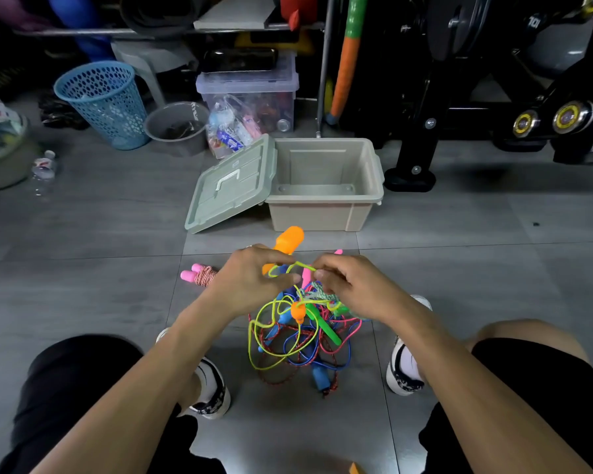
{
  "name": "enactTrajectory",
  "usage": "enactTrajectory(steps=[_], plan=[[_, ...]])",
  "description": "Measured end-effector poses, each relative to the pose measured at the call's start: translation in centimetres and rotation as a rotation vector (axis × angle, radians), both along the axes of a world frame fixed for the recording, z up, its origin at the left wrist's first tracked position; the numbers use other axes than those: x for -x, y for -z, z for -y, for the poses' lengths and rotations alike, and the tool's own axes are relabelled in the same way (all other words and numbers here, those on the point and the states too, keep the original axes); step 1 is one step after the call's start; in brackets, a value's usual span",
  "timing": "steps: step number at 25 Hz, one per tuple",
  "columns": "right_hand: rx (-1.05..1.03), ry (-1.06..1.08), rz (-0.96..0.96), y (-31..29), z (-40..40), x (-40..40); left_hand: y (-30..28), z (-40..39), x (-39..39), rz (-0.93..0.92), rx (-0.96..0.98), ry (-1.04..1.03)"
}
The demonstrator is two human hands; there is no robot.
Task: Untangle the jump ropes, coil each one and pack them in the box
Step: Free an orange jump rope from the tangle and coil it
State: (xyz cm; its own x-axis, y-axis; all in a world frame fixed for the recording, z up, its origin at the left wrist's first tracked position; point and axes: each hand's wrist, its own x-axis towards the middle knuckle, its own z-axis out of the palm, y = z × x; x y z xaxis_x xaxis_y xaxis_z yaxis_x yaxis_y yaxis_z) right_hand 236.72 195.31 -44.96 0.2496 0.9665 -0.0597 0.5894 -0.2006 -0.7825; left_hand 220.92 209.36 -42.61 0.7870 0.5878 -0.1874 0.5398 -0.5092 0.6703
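Observation:
A tangle of jump ropes [298, 340] in yellow-green, blue, red and pink hangs and lies on the grey floor between my feet. My left hand [250, 278] grips an orange handle [286, 241] and pinches the yellow-green cord [293, 266]. My right hand [350, 285] pinches the same cord just to the right, above the tangle. A second orange handle [298, 311] dangles in the knot. A coiled red-white rope with pink handles [201, 275] lies on the floor to the left. The open beige box [322, 200] stands beyond, and nothing shows inside it.
The box's grey-green lid [231, 184] leans against its left side. Further back are a blue mesh basket [101, 104], a grey bucket [177, 126], a clear storage bin [249, 90] and a black exercise machine [493, 97]. A water bottle [43, 172] lies at the left.

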Motion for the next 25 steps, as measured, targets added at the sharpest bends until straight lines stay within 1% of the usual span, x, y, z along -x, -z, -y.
enactTrajectory(steps=[2,5,9,11,14,15,16,17,20,21,22,25], plan=[[-0.024,-0.012,-0.014,-0.4,-0.1,0.1,0.2,0.3,-0.6,0.104,-0.064,0.022],[-0.056,-0.016,-0.049,-0.9,0.0,-0.1,0.2,0.3,-0.8,0.256,-0.045,0.056],[-0.066,0.044,-0.123,-0.7,0.2,-0.4,-0.6,0.6,-1.1,0.302,0.005,0.102],[-0.004,0.055,-0.174,0.1,0.2,-0.8,-1.2,0.6,-1.0,0.37,0.018,0.037],[0.231,0.012,-0.052,1.9,0.6,-1.5,-1.8,-0.7,-0.5,0.459,0.163,-0.234],[0.29,0.018,-0.018,2.4,0.9,-1.7,-1.8,-1.1,-0.2,0.454,0.201,-0.304],[0.321,0.033,-0.004,2.5,1.0,-1.9,-1.7,-1.6,0.0,0.405,0.219,-0.348],[0.318,0.053,0.003,2.4,1.2,-2.0,-1.3,-2.1,0.3,0.303,0.206,-0.359],[0.153,0.094,0.008,1.2,1.3,-2.1,0.0,-2.9,0.7,-0.221,0.035,-0.219],[0.096,0.091,-0.003,0.7,1.4,-2.0,0.3,-2.8,0.8,-0.305,0.004,-0.176],[0.057,0.07,-0.006,0.2,1.5,-1.9,0.3,-2.4,0.7,-0.287,0.004,-0.136],[0.049,-0.029,0.007,-0.9,1.6,-0.9,0.0,-0.5,0.1,0.032,0.014,0.076]])
